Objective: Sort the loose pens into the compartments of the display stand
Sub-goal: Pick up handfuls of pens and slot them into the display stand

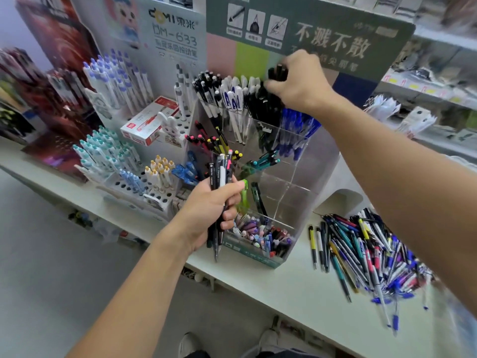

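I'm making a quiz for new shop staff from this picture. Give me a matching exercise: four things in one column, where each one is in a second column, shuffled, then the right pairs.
Things
1. black pens
2. mixed bundle of pens
3. loose pens
4. blue pens

Places
A. in a heap on the counter, right of the display stand
B. standing in an upper right compartment
C. held by the left hand
D. gripped by the right hand at the stand's top row

Pairs: 1-D, 2-C, 3-A, 4-B
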